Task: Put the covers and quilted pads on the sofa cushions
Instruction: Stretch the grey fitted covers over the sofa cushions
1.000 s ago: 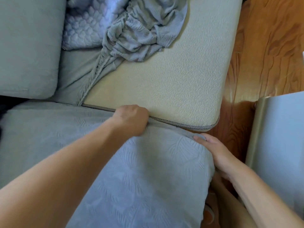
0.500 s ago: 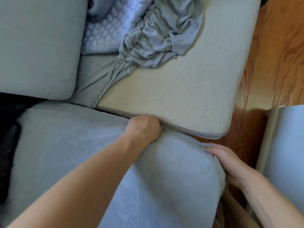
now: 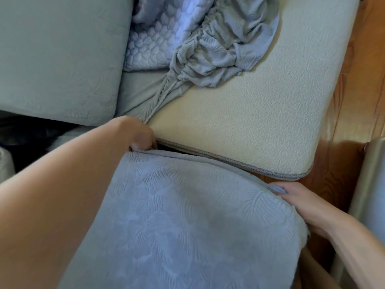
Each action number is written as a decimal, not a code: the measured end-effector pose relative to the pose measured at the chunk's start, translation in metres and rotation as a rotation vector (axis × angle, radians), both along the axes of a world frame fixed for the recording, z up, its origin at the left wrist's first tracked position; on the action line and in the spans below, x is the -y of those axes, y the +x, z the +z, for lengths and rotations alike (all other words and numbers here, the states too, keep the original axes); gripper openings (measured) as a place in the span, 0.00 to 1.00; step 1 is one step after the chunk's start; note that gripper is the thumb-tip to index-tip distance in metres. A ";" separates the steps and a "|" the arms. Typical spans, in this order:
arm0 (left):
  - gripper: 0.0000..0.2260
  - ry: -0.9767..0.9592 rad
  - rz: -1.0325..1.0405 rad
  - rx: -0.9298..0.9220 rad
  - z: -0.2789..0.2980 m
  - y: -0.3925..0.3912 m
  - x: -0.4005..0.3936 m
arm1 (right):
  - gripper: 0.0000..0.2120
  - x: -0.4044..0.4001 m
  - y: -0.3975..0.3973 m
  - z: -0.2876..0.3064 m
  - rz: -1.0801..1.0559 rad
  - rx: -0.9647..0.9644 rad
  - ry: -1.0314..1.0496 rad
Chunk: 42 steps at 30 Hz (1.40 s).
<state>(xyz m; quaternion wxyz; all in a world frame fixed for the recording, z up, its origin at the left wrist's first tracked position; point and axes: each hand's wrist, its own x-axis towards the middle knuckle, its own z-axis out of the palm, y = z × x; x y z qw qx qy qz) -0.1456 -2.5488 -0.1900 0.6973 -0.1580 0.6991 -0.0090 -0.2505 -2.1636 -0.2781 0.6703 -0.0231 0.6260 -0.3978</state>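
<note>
My left hand [image 3: 137,135] pinched the grey cover [image 3: 187,215] at its far edge; my right hand [image 3: 302,203] gripped its right corner. Uneven pulling risked the corner slipping off the cushion.

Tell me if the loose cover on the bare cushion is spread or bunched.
Bunched. The loose cover lies crumpled in gathered folds at the far end of the bare cushion, whose cream top shows.

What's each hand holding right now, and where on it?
Both hold the covered cushion: the left hand grips its far edge, fingers curled into the gap; the right hand holds its right front corner.
</note>
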 end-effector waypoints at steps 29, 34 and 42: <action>0.18 0.012 0.493 -0.502 -0.014 0.057 -0.033 | 0.06 0.000 -0.001 0.006 0.048 0.051 0.046; 0.18 -0.033 -0.021 -0.238 -0.031 0.010 -0.074 | 0.06 0.002 -0.005 0.003 0.056 0.036 0.074; 0.27 -0.083 0.159 -0.399 -0.014 0.024 -0.068 | 0.06 0.000 -0.003 0.000 0.071 -0.012 0.110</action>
